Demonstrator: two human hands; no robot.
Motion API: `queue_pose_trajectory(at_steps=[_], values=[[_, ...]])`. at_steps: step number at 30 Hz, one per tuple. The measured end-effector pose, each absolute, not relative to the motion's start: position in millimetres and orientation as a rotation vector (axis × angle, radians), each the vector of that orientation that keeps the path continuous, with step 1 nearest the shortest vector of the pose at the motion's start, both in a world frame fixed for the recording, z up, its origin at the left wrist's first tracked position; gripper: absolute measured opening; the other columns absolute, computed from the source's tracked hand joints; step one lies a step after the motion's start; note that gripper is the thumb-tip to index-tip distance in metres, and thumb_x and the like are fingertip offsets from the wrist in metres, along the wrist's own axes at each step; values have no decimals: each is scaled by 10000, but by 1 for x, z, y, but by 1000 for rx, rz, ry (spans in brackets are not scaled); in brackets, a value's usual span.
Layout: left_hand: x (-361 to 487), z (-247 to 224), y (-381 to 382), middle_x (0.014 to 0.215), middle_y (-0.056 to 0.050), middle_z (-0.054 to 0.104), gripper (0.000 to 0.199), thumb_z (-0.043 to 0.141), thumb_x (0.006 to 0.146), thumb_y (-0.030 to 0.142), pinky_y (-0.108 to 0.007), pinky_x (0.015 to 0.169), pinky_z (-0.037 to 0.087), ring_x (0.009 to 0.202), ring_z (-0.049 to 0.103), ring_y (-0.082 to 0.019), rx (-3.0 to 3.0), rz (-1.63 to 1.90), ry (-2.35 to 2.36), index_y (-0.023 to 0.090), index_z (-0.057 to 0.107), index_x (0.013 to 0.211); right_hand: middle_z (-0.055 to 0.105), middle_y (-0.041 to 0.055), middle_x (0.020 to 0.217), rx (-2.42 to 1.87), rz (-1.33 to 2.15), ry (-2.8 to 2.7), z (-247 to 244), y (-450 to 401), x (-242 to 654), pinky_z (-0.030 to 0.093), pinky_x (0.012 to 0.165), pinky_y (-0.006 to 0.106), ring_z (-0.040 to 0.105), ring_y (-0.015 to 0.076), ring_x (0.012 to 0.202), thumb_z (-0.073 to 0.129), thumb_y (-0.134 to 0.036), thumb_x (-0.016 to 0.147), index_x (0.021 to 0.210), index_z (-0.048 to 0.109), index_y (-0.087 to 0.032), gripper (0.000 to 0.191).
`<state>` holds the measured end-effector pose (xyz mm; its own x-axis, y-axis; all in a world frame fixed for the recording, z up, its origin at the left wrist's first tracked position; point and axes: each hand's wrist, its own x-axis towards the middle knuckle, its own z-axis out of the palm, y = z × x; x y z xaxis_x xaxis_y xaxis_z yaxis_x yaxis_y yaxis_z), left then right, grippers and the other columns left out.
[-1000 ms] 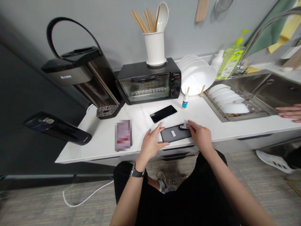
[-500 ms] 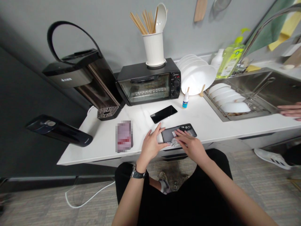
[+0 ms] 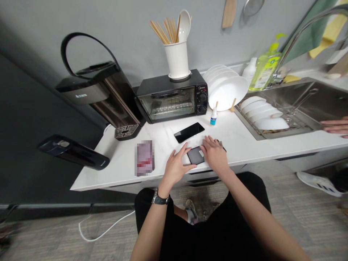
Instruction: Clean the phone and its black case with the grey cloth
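A dark grey smartphone (image 3: 195,156) lies back side up near the counter's front edge, a small white label on its back. My left hand (image 3: 176,163) spans its left end, thumb at the near edge and fingers at the far edge. Over the right half, covering most of the camera lenses, my right hand (image 3: 216,154) presses down with its fingers together. The white tissue seen under it earlier is hidden now. Just beyond, a second phone (image 3: 189,132) lies with its black screen up. A small white bottle with a blue label (image 3: 213,117) stands behind to the right.
A pixelated pinkish object (image 3: 144,158) and a dark flask (image 3: 74,152) are at left. Behind are a water dispenser (image 3: 108,98), a toaster oven (image 3: 172,98) and white plates (image 3: 227,90). Bowls (image 3: 269,112) sit by the sink (image 3: 320,98); another person's hand (image 3: 335,125) rests at right.
My right hand has slid up and over the phone's camera end, away from the near edge, and the tissue has gone out of sight under it. My left hand stays put.
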<state>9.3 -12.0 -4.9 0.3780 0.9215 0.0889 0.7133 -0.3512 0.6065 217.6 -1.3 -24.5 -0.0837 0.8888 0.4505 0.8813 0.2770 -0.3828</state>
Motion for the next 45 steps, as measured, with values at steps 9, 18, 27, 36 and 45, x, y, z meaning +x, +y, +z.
queue_pose_trajectory(at_steps=[9, 18, 27, 36, 45], values=[[9, -4, -13, 1566, -52, 584, 999, 773, 879, 218, -525, 1328, 222, 1519, 480, -236, 2152, 601, 1412, 330, 188, 1682, 414, 163, 1665, -1180, 97, -2314, -27, -48, 200, 336, 1284, 551, 364, 270, 1574, 423, -287, 1104, 1595, 443, -121, 518], [9, -3, -17, 1542, -26, 614, 812, 822, 875, 393, -533, 1336, 224, 1476, 532, -252, 2210, 660, 1404, 343, 427, 1582, 548, 74, 1590, -1445, 77, -2014, -46, -34, 318, 469, 1195, 559, 551, 301, 1447, 434, -325, 1100, 1459, 616, -268, 406], [38, 10, -22, 1096, -48, 820, 377, 440, 1103, 429, -334, 909, 561, 993, 775, -228, 2182, 819, 1452, 240, 764, 1139, 781, 123, 1202, -1439, 153, -1355, -34, -45, 295, 601, 897, 393, 754, 275, 1015, 393, -457, 1112, 1230, 722, -207, 430], [49, 22, 20, 1049, -40, 801, 354, 527, 1060, 515, -316, 864, 552, 945, 745, -220, 2287, 791, 1632, 267, 776, 1099, 721, 77, 1377, -1455, 137, -1710, -38, -34, 283, 590, 1049, 468, 642, 289, 1349, 399, -333, 1108, 1138, 701, -258, 313], [30, 5, 79, 1462, -176, 640, 581, 666, 990, 485, -408, 1171, 457, 1363, 600, -301, 2488, 580, 1702, 148, 580, 1456, 756, 78, 1316, -1165, 188, -2054, -41, -50, 271, 485, 1187, 533, 619, 251, 1384, 422, -192, 1094, 1179, 684, -227, 277]])
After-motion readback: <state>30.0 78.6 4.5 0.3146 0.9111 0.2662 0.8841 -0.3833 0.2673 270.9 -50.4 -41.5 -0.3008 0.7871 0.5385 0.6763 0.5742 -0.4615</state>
